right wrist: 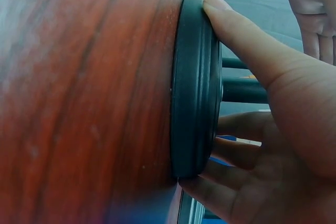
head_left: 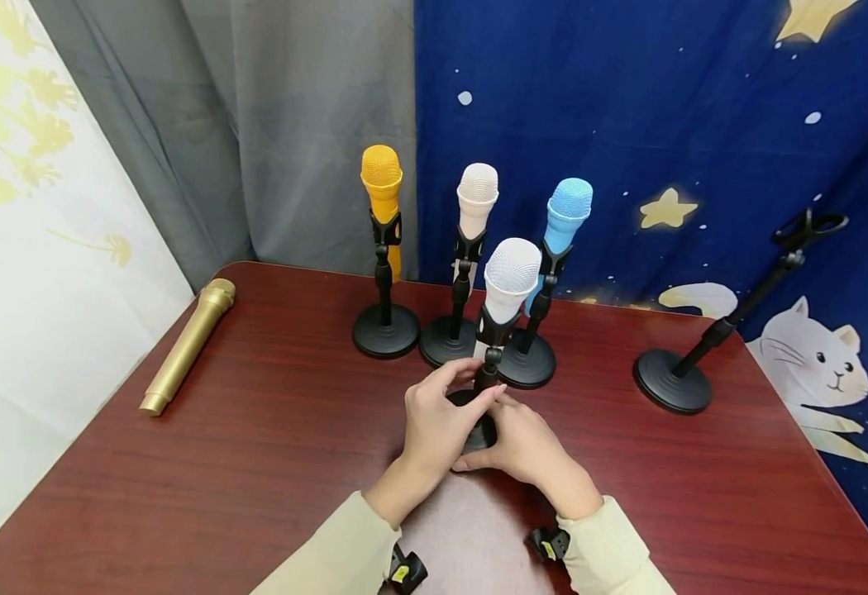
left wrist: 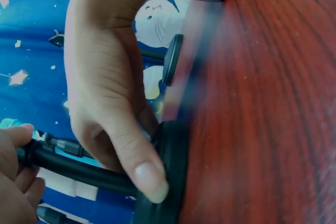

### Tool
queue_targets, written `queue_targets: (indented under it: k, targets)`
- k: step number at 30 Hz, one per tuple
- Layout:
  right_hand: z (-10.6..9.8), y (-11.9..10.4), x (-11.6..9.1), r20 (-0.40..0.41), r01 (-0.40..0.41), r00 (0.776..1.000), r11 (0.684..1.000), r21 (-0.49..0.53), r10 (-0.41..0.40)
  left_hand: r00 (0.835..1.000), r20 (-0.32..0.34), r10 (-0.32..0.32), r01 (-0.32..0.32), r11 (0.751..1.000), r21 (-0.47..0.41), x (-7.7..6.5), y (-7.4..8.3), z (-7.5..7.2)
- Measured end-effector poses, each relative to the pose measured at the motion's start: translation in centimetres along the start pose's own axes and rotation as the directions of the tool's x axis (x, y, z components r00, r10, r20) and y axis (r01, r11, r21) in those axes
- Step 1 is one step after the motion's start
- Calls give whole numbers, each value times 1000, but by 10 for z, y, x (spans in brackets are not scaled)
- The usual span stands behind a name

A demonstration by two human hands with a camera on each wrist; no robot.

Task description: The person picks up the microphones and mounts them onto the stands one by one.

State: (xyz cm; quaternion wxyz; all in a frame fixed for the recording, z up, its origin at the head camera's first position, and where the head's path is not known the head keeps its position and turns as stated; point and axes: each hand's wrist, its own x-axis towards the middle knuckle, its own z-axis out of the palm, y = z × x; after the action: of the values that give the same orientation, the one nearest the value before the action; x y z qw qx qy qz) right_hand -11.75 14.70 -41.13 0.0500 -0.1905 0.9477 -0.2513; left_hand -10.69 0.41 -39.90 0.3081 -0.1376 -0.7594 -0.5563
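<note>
A white microphone (head_left: pixel 512 268) sits upright in the clip of a black microphone stand (head_left: pixel 488 376) in front of both hands. My left hand (head_left: pixel 432 417) holds the stand's pole between thumb and fingers; the left wrist view shows those fingertips at the black pole (left wrist: pixel 79 174). Lower down, my right hand (head_left: pixel 534 446) grips the round base (right wrist: pixel 195 93), thumb on one side of the rim and fingers on the other. The base rests on the table. Just behind stand a pale microphone (head_left: pixel 477 194) and a blue microphone (head_left: pixel 569 207), each on its own black stand.
A yellow microphone (head_left: pixel 382 178) stands on a stand at the back left. The gold microphone (head_left: pixel 190 347) lies on the table's left side. At right, a stand (head_left: pixel 674 382) with a bare clip leans outward. Curtains (head_left: pixel 315 124) hang behind the dark red table (head_left: pixel 270 479).
</note>
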Motion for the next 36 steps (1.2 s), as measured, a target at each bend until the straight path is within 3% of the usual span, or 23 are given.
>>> queue_targets:
  k: [10, 16, 22, 31, 36]
  targets:
    - [2, 2, 0, -15, -15, 1000, 999, 36, 15, 987, 156, -42, 39, 999, 25, 8, -1, -2]
    - [3, 2, -1, -7, 2, 1000, 999, 35, -2, 988, 137, -72, 67, 997, 43, 10, -1, 3]
    - [2, 2, 0, -6, -4, 1000, 999, 33, 4, 984, 142, -112, 116, 993, -21, 10, 1, 1]
    - [1, -1, 1, 15, -10, 1000, 1000, 3, 10, 972, 117, -202, 217, 968, -125, 4, 8, -11]
    - [-1, 0, -1, -2, -13, 1000, 1000, 0, 13, 959, 95, -268, 282, 934, -217, -4, 14, -9]
